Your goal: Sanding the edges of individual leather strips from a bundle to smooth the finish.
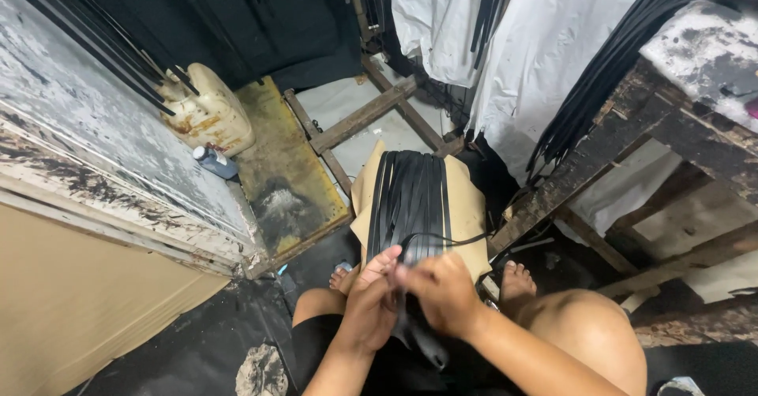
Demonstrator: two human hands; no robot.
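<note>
My left hand [371, 301] and my right hand [438, 289] meet over my lap, both pinching one thin black strip [412, 246]. The strip loops up from my fingers and trails off to the right. Just beyond my hands, a bundle of black strips [410, 195] lies across a tan board [466, 202] that rests in front of my bare feet. A dark flap hangs below my fingers toward my knees.
A stained white jug [209, 112] and a small bottle [213, 161] sit on a yellowish platform at left. A worn wooden bench [647, 127] at right carries many hanging black strips [608, 72]. White plastic sheeting [545, 41] hangs behind.
</note>
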